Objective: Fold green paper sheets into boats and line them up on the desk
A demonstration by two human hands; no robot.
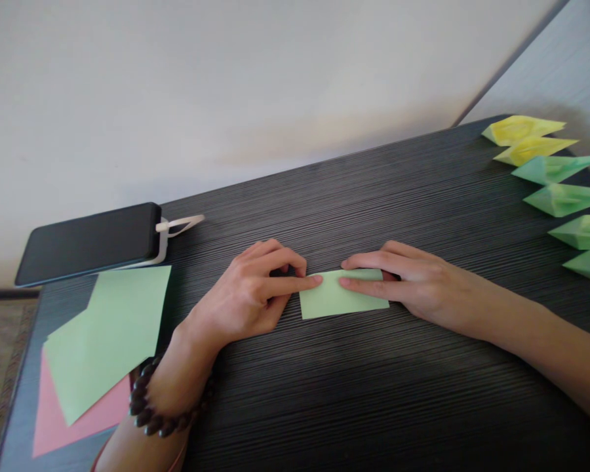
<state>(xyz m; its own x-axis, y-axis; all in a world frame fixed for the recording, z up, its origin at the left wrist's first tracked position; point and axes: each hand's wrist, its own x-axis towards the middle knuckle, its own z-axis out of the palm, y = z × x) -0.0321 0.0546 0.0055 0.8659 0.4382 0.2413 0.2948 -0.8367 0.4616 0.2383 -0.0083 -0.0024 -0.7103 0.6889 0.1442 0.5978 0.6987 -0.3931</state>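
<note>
A light green sheet of paper (347, 303), folded into a narrow rectangle, lies on the dark table between my hands. My left hand (258, 285) holds its upper left corner, one fingertip pressing on the paper and the other fingers curled at the far edge. From the right, my right hand (403, 275) grips the upper edge, with one finger across the paper's face and another along the far edge. Part of the paper's right end is hidden under those fingers. A dark bead bracelet (150, 410) circles my left wrist.
Green paper sheets (111, 334) overlap a pink sheet (54, 419) at the left. Behind them a black phone (91, 242) rests on a white object, with a white cable (184, 224) attached. Folded yellow paper boats (516, 131) and green paper boats (560, 200) line the table's (295, 216) right side.
</note>
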